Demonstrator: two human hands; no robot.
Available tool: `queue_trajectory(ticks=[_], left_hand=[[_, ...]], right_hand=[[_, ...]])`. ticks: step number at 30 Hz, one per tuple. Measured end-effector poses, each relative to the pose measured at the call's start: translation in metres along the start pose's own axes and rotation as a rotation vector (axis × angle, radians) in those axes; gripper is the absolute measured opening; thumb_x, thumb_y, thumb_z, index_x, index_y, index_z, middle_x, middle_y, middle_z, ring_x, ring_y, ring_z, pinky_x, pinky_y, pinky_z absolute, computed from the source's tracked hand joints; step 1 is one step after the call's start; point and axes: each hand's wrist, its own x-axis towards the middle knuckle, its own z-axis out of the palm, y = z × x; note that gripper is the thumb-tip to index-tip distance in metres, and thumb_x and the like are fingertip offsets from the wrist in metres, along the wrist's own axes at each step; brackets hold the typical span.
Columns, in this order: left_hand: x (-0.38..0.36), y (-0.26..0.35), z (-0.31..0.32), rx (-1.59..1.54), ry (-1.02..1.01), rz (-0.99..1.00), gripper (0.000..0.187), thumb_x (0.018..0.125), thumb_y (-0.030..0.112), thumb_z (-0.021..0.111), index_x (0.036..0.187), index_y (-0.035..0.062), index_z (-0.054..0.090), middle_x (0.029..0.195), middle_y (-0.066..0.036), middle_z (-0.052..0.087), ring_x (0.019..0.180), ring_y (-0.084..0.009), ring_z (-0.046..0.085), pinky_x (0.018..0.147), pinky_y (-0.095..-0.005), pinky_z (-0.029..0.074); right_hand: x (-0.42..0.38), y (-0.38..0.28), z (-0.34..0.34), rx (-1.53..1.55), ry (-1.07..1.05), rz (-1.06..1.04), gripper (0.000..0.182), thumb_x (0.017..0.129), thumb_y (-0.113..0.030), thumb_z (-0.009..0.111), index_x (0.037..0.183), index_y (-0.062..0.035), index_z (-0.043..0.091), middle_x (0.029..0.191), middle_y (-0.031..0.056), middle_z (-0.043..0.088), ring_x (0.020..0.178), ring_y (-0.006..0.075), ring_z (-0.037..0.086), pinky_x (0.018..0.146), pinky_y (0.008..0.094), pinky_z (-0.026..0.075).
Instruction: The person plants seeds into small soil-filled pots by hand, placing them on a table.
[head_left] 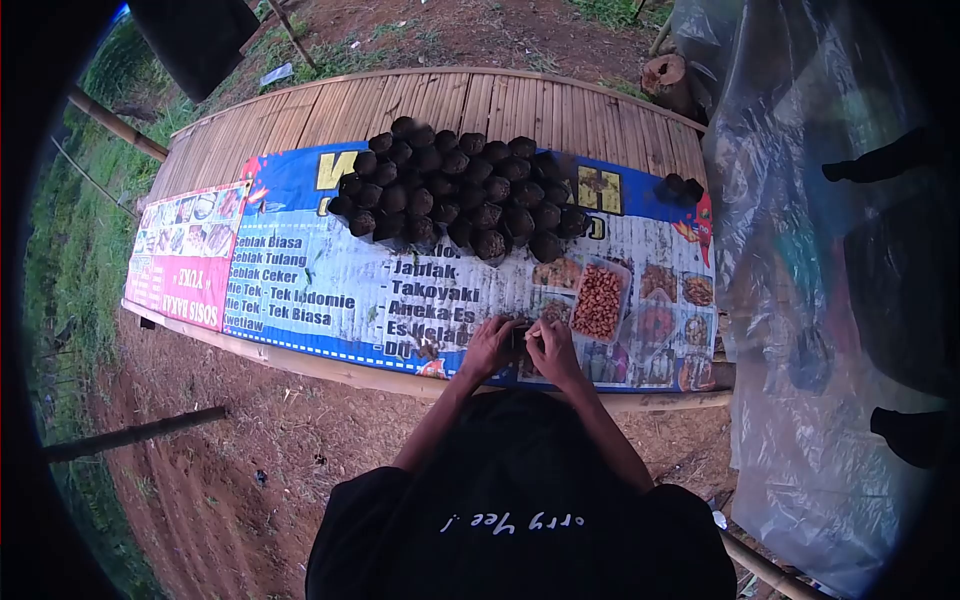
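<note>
My left hand is at the front of the banner-covered table, its fingers curled round a small black planting bag, which is mostly hidden between my hands. Right beside it, my right hand has its thumb and fingers pinched together at the bag's edge; whatever is in the pinch is too small to make out. A clear plastic tub of reddish-brown seeds that look like peanuts stands just beyond my right hand. Farther back, many black soil-filled bags stand upright in a tight cluster.
A printed food banner covers much of the bamboo-slat table. A few separate black bags stand at the right. Clear plastic sheeting hangs along the right side. Bamboo poles stick out at the left over bare soil.
</note>
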Motion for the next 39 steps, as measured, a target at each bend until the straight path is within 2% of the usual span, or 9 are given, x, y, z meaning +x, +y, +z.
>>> queue_trajectory(ticks=[12, 14, 18, 21, 24, 26, 33, 36, 39], left_hand=[[-0.002, -0.001, 0.001, 0.047, -0.003, -0.008, 0.061, 0.07, 0.022, 0.076, 0.126, 0.0133, 0.055, 0.108, -0.009, 0.057, 0.102, -0.03, 0.056, 0.086, -0.0411, 0.044], [-0.002, -0.001, 0.0, 0.043, -0.024, -0.029, 0.061, 0.069, 0.02, 0.076, 0.126, 0.0134, 0.055, 0.108, -0.009, 0.057, 0.102, -0.03, 0.055, 0.087, -0.0403, 0.044], [-0.002, -0.003, 0.005, 0.032, -0.005, -0.026, 0.061, 0.069, 0.02, 0.075, 0.126, 0.0135, 0.054, 0.108, -0.009, 0.057, 0.101, -0.0302, 0.055, 0.087, -0.0404, 0.044], [-0.004, -0.002, 0.002, 0.055, -0.02, -0.028, 0.061, 0.069, 0.02, 0.075, 0.126, 0.0135, 0.055, 0.109, -0.01, 0.056, 0.102, -0.0305, 0.055, 0.087, -0.0411, 0.044], [-0.002, 0.004, -0.003, 0.047, -0.022, -0.011, 0.061, 0.07, 0.02, 0.075, 0.127, 0.0138, 0.054, 0.11, -0.01, 0.056, 0.104, -0.0307, 0.054, 0.088, -0.0415, 0.044], [-0.002, 0.001, 0.0, 0.002, -0.028, -0.039, 0.061, 0.07, 0.02, 0.075, 0.127, 0.0144, 0.054, 0.112, -0.01, 0.055, 0.105, -0.0307, 0.054, 0.089, -0.0414, 0.044], [-0.002, 0.005, -0.004, 0.05, -0.028, -0.024, 0.06, 0.071, 0.021, 0.075, 0.127, 0.0149, 0.055, 0.112, -0.01, 0.055, 0.105, -0.0303, 0.054, 0.089, -0.041, 0.044], [-0.001, 0.004, -0.003, 0.033, -0.05, -0.04, 0.06, 0.071, 0.021, 0.075, 0.127, 0.0148, 0.054, 0.112, -0.01, 0.056, 0.104, -0.0301, 0.054, 0.089, -0.0409, 0.043], [-0.002, 0.002, -0.003, 0.036, -0.025, -0.028, 0.061, 0.071, 0.021, 0.075, 0.128, 0.0148, 0.054, 0.111, -0.01, 0.056, 0.104, -0.03, 0.054, 0.089, -0.041, 0.043]], right_hand=[[-0.002, -0.003, 0.0, -0.029, 0.004, 0.021, 0.014, 0.083, -0.01, 0.062, 0.093, -0.0054, 0.054, 0.086, 0.0095, 0.059, 0.084, 0.0307, 0.053, 0.078, 0.044, 0.042], [-0.001, -0.002, 0.001, 0.056, 0.088, 0.082, 0.013, 0.084, -0.009, 0.062, 0.093, -0.0052, 0.054, 0.086, 0.0098, 0.059, 0.084, 0.0311, 0.053, 0.077, 0.0445, 0.042], [-0.005, -0.001, 0.002, -0.027, 0.026, 0.042, 0.011, 0.085, -0.009, 0.061, 0.092, -0.0052, 0.053, 0.086, 0.0101, 0.059, 0.084, 0.0312, 0.053, 0.077, 0.0445, 0.042], [-0.005, -0.004, 0.002, 0.056, 0.027, 0.082, 0.011, 0.085, -0.009, 0.06, 0.092, -0.0052, 0.053, 0.086, 0.0101, 0.058, 0.084, 0.0311, 0.053, 0.078, 0.0444, 0.041], [-0.005, -0.004, 0.0, -0.013, 0.09, 0.085, 0.012, 0.085, -0.009, 0.061, 0.093, -0.0052, 0.052, 0.086, 0.0103, 0.058, 0.084, 0.0312, 0.053, 0.078, 0.0443, 0.041], [-0.009, 0.0, 0.007, 0.03, 0.013, 0.075, 0.012, 0.085, -0.009, 0.061, 0.094, -0.0054, 0.052, 0.087, 0.0101, 0.058, 0.085, 0.0311, 0.053, 0.079, 0.0441, 0.041], [-0.007, -0.008, 0.001, -0.046, 0.059, 0.093, 0.011, 0.086, -0.009, 0.06, 0.092, -0.0057, 0.052, 0.088, 0.0099, 0.058, 0.087, 0.0306, 0.053, 0.079, 0.0439, 0.041], [-0.007, -0.006, 0.005, 0.006, -0.009, 0.085, 0.011, 0.086, -0.009, 0.06, 0.092, -0.0057, 0.052, 0.087, 0.0101, 0.058, 0.087, 0.0308, 0.053, 0.079, 0.0441, 0.041], [-0.004, -0.008, 0.004, 0.022, 0.077, 0.093, 0.011, 0.086, -0.01, 0.06, 0.091, -0.0054, 0.052, 0.087, 0.0102, 0.058, 0.087, 0.0309, 0.053, 0.079, 0.0442, 0.041]])
